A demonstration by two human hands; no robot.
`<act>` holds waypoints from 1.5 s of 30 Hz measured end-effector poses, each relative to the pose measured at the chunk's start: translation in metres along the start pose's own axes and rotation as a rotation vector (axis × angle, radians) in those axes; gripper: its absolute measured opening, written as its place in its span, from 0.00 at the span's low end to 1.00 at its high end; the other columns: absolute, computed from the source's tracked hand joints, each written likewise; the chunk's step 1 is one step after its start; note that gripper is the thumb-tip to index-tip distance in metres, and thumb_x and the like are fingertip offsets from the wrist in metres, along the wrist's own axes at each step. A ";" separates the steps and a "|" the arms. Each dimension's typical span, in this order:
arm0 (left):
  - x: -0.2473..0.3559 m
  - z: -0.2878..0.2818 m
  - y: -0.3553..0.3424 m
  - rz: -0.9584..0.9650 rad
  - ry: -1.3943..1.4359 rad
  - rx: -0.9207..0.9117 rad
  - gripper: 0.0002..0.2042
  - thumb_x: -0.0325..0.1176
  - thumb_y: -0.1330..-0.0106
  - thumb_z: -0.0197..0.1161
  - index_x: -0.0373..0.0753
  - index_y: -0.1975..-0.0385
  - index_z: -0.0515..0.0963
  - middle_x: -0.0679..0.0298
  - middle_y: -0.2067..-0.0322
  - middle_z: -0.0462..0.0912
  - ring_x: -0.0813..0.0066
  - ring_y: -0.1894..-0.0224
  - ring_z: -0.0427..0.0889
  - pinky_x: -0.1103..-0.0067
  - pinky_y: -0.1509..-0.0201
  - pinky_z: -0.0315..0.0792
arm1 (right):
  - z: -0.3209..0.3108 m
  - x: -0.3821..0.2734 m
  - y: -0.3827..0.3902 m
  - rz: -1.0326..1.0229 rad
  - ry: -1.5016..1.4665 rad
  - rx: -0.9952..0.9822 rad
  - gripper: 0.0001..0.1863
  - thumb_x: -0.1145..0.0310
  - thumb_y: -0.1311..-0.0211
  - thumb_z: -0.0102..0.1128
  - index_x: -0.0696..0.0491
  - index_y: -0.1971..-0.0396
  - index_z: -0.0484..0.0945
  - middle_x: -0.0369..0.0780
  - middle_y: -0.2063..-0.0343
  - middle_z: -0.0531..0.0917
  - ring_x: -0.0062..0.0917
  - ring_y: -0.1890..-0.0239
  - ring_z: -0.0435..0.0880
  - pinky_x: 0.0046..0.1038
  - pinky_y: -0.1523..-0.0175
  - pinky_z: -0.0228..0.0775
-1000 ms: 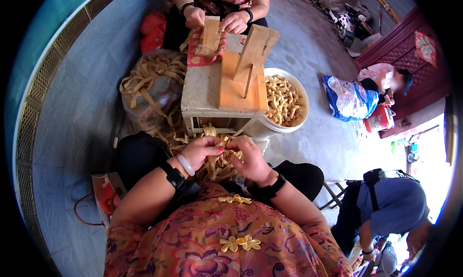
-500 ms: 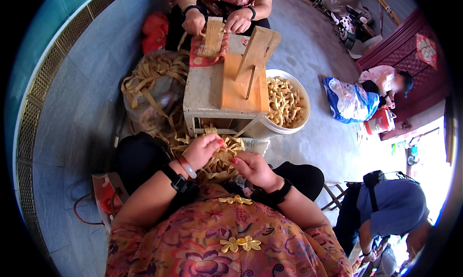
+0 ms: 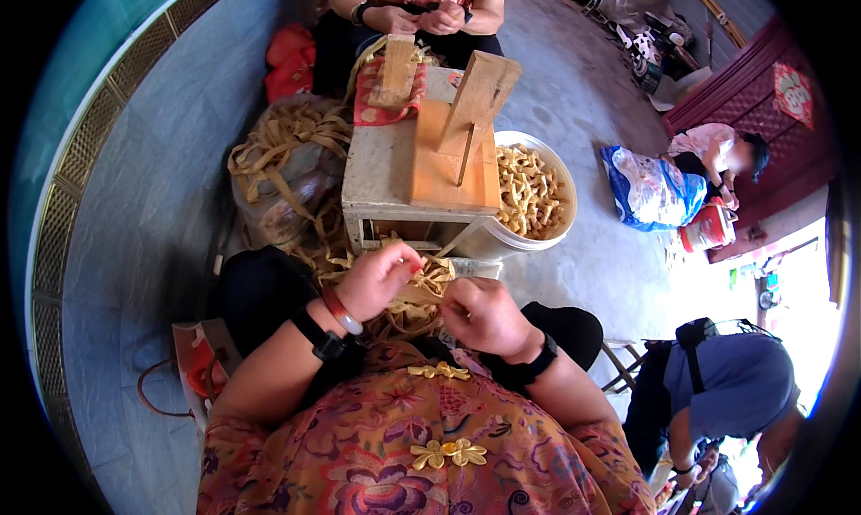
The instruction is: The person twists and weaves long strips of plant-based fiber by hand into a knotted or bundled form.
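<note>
My left hand [image 3: 380, 277] is curled in front of my chest, thumb and fingertips pinched together. Close on its right, my right hand [image 3: 487, 318] is balled up, its knuckles turned upward. Whatever the fingers grip is too small or hidden to make out. Below and between both hands lies a loose heap of flat tan strips [image 3: 408, 320] on my lap. Just beyond stands a low table [image 3: 377, 178] carrying a wooden board [image 3: 430, 178] with an upright wood block [image 3: 480, 89] and a thin rod [image 3: 466, 156].
Right of the table, a white bucket [image 3: 571, 212] holds many small knotted tan pieces [image 3: 529, 192]. A sack [image 3: 269, 192] draped with strips is on the left. Across the table a person's hands [image 3: 417, 19] meet behind a smaller block [image 3: 397, 71]. Another person [image 3: 731, 385] bends at lower right.
My right hand has rolled into a fist, knuckles up, and my left hand has risen slightly. Across the table, the other person's hands have drawn back from the small block and come together.
</note>
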State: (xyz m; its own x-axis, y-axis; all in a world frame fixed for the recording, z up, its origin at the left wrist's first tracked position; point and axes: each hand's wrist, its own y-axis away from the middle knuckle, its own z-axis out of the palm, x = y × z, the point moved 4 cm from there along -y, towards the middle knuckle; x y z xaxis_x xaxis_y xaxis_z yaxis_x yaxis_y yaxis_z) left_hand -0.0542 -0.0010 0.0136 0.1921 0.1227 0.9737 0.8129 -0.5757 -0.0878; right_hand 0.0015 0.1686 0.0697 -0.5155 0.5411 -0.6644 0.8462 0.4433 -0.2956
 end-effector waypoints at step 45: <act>-0.021 0.036 0.001 -0.369 0.574 -0.324 0.10 0.40 0.33 0.58 0.40 0.62 0.75 0.75 0.75 0.71 0.88 0.75 0.66 0.88 0.74 0.60 | 0.014 0.037 0.017 0.279 -0.733 -0.138 0.11 0.79 0.41 0.60 0.54 0.59 0.72 0.33 0.65 0.76 0.14 0.63 0.74 0.19 0.58 0.68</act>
State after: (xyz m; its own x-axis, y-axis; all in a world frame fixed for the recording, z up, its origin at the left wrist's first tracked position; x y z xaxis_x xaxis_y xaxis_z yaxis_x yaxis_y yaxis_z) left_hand -0.0380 0.0250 -0.0145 -0.4502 -0.0355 0.8922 0.5494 -0.7987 0.2454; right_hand -0.0010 0.1860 0.0300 -0.0268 0.0583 -0.9979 0.8819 0.4714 0.0038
